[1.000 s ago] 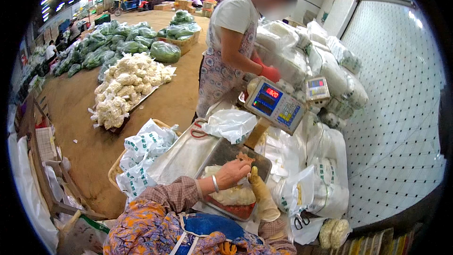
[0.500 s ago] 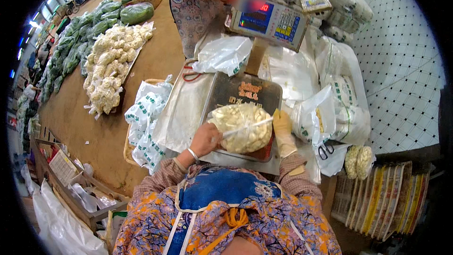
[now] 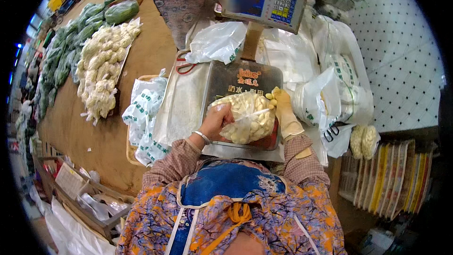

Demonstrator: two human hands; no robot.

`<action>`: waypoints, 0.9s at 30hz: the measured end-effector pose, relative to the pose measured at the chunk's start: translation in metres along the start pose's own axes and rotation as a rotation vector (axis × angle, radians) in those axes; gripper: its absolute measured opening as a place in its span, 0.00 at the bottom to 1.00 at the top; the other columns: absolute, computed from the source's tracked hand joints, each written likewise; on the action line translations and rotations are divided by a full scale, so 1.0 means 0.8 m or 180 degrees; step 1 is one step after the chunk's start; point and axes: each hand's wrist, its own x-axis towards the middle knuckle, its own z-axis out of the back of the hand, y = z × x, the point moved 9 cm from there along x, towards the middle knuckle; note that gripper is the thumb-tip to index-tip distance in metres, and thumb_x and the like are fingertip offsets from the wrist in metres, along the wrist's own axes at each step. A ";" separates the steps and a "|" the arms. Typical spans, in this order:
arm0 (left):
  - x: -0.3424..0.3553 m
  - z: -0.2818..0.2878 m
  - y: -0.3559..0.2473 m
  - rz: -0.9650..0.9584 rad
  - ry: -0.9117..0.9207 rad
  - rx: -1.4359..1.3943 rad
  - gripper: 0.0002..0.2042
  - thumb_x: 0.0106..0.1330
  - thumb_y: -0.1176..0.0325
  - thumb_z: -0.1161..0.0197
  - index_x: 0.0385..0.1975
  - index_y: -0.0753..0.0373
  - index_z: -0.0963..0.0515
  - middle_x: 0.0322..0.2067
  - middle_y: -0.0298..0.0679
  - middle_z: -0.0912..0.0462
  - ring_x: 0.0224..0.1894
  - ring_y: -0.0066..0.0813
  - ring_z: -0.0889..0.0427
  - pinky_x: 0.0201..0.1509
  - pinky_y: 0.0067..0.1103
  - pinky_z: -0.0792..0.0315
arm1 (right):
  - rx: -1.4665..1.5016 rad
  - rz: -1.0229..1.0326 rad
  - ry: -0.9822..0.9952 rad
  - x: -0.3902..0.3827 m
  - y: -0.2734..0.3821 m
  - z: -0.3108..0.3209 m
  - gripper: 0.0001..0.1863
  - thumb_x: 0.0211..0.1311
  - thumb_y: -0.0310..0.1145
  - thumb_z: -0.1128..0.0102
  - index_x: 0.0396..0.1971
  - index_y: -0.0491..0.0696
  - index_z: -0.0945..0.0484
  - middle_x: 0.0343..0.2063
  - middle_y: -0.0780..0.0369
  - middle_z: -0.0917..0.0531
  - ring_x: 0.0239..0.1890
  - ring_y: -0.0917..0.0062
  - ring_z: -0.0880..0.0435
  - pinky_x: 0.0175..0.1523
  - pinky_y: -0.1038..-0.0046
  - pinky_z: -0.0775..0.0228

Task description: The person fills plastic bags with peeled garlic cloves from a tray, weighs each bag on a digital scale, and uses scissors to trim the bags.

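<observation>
A clear plastic bag of pale cloves (image 3: 250, 130), which look like peeled garlic, lies on the dark platform of a weighing scale (image 3: 222, 78). My left hand (image 3: 216, 119), bare with a silver bangle at the wrist, is closed on the bag's upper left part, bunching the plastic. At its right edge, my right hand (image 3: 284, 111), in a pale yellow glove, has curled fingers against the bag. A whitish strip (image 3: 260, 112) crosses the top of the bag toward that glove. Exactly what the gloved fingertips pinch is hard to see.
The scale's display (image 3: 278, 7) stands on a post beyond the platform. Red-handled scissors (image 3: 185, 63) lie left of it; black-handled scissors (image 3: 331, 133) lie right. White bags (image 3: 147, 125) fill a basket at left. A person (image 3: 172, 0) stands opposite. Stacked trays (image 3: 377, 179) stand at lower right.
My left hand has moved up and right, from the strip's left end onto the bag. My right hand has shifted slightly up. The bag looks less taut, and the whole view has shifted.
</observation>
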 end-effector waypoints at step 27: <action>-0.001 -0.089 -0.079 -0.1346 0.1451 0.2454 0.10 0.60 0.67 0.54 0.27 0.66 0.29 0.43 0.54 0.32 0.47 0.43 0.31 0.48 0.28 0.36 | -0.1203 0.0479 0.0548 -0.105 0.018 -0.060 0.12 0.49 0.34 0.47 0.33 0.45 0.28 0.28 0.57 0.23 0.28 0.71 0.24 0.34 0.75 0.33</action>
